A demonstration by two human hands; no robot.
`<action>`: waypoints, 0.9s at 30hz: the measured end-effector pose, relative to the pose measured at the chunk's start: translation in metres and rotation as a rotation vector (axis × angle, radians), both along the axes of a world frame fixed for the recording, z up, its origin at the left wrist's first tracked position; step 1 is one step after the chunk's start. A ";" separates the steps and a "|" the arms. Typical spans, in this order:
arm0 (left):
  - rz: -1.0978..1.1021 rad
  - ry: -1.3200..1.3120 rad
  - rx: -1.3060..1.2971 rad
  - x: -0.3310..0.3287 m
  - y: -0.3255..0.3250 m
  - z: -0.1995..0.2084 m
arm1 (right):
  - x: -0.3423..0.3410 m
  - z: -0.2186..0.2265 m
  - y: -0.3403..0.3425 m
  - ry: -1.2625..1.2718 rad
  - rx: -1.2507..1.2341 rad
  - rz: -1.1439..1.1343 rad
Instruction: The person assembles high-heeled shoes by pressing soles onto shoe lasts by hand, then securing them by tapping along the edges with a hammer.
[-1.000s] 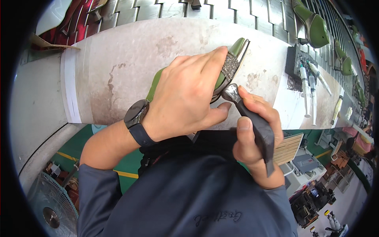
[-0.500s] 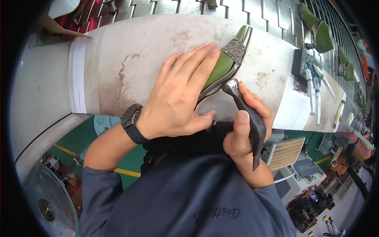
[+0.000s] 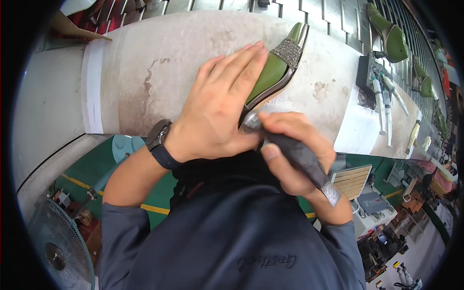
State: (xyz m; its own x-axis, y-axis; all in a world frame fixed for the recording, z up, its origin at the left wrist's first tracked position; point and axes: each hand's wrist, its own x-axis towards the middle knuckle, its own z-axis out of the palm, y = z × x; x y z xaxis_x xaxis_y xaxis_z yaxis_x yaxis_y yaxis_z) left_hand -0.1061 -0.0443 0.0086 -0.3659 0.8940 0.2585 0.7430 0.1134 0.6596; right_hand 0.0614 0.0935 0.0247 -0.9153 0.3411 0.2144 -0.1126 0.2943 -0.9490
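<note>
Green shoe [image 3: 273,77] lies on the stained workbench [image 3: 159,72], pinned flat under the left hand [image 3: 217,111], while the right hand [image 3: 290,154] grips a dark-handled tool [image 3: 295,154] whose tip could slip at the sole edge and nick the nearby left thumb.

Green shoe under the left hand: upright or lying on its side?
On its side: the shoe shows its sole edge, left hand flat on it, toe on the bench.
</note>
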 end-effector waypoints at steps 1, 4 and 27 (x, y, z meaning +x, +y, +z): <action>-0.019 -0.016 -0.061 -0.003 -0.004 0.001 | 0.000 0.000 0.008 0.073 0.131 -0.065; -0.018 0.010 -0.061 -0.003 -0.013 0.001 | -0.004 0.005 0.033 0.121 0.261 -0.206; 0.044 -0.002 0.016 0.001 0.001 0.004 | -0.011 0.010 0.022 0.002 0.153 0.157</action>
